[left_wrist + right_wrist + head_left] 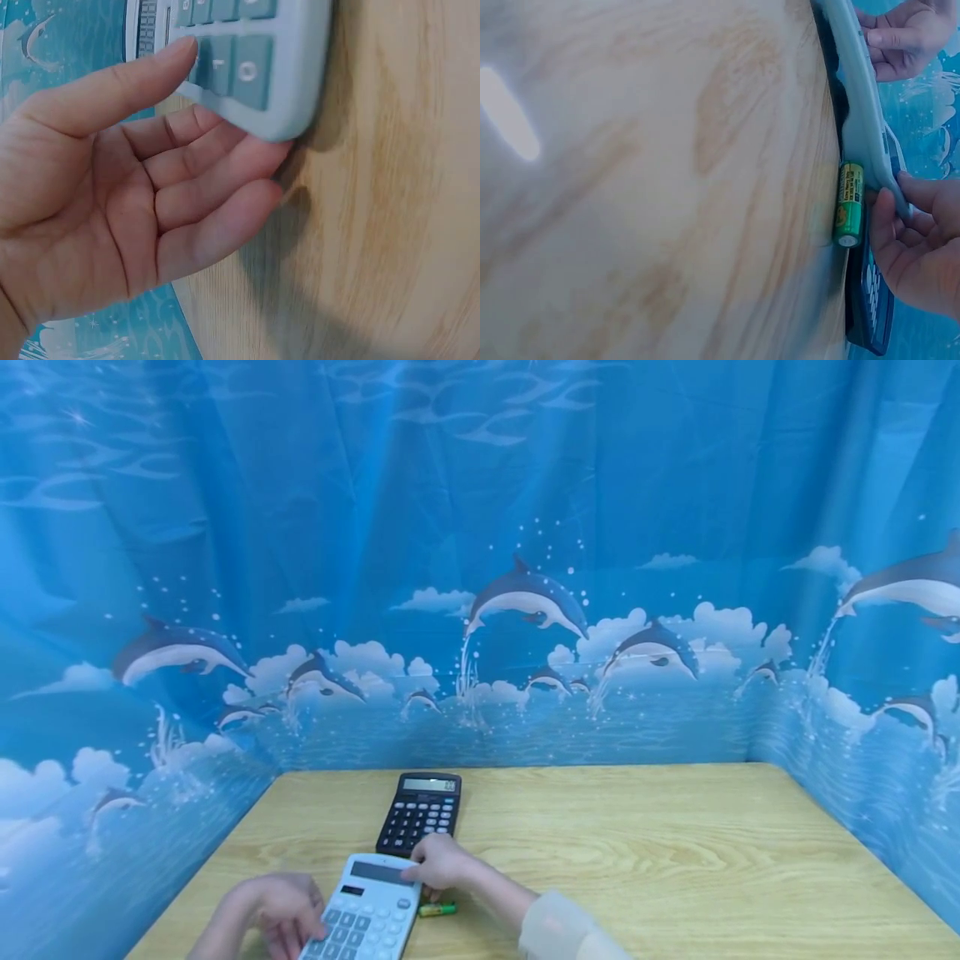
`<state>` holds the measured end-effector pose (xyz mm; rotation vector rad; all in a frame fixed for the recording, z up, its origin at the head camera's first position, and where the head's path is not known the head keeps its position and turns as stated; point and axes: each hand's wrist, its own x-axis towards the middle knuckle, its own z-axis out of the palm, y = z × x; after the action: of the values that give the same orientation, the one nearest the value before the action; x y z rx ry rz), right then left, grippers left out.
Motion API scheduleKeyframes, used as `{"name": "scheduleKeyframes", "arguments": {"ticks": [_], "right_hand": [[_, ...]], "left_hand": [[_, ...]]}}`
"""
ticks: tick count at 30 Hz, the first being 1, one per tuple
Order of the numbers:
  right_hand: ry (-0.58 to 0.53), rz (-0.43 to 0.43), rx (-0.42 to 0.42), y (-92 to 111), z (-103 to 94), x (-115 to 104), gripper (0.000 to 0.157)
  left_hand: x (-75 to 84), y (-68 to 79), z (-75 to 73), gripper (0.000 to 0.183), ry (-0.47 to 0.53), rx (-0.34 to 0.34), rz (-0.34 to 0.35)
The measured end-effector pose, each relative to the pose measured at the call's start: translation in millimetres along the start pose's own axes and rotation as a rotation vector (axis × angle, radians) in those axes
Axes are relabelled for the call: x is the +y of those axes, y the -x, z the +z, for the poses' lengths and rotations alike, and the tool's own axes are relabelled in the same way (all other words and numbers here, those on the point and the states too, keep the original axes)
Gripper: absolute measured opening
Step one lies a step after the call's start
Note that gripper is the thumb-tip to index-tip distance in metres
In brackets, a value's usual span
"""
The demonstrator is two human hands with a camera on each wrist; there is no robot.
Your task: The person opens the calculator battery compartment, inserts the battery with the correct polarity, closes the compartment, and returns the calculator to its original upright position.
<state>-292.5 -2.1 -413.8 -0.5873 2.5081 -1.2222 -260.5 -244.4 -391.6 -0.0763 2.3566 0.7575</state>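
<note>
A pale blue-white calculator (380,896) with grey keys is held near the front of the table, its screen end away from me. My left hand (283,906) grips its left edge near the bottom; in the left wrist view the thumb (161,67) lies on the keys and the other fingers curl beneath. At the top right corner my right hand (442,862) pinches the calculator between thumb and fingers. Its underside lifts off the wood in the right wrist view. A green and yellow battery (849,204) lies right beside it, near the right fingertips.
A black calculator (420,814), digits showing on its screen, lies just beyond the pale one and is partly covered by the right hand. Blue curtains (480,527) printed with dolphins rise behind and at both sides of the wooden table (637,852).
</note>
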Motion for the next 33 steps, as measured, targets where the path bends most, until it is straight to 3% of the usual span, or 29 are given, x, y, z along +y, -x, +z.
{"name": "scheduleKeyframes", "arguments": {"ticks": [8,16,24,33], "right_hand": [[-0.089,0.001,0.043,1,-0.1,5,0.020],[-0.090,-0.028,0.089,-3,-10.3,8,0.021],[-0.129,-0.039,0.151,-7,-25.2,11,0.021],[-0.189,0.013,0.233,-10,-40.7,14,0.012]], "left_hand": [[-1.2,3.7,1.6,0.012,0.061,0.043,0.043],[5.9,2.7,-1.8,0.019,0.088,0.069,0.148],[6.3,-3.1,-16.6,0.013,0.108,0.038,0.383],[17.5,-10.0,-24.5,0.016,0.150,0.095,0.472]]}}
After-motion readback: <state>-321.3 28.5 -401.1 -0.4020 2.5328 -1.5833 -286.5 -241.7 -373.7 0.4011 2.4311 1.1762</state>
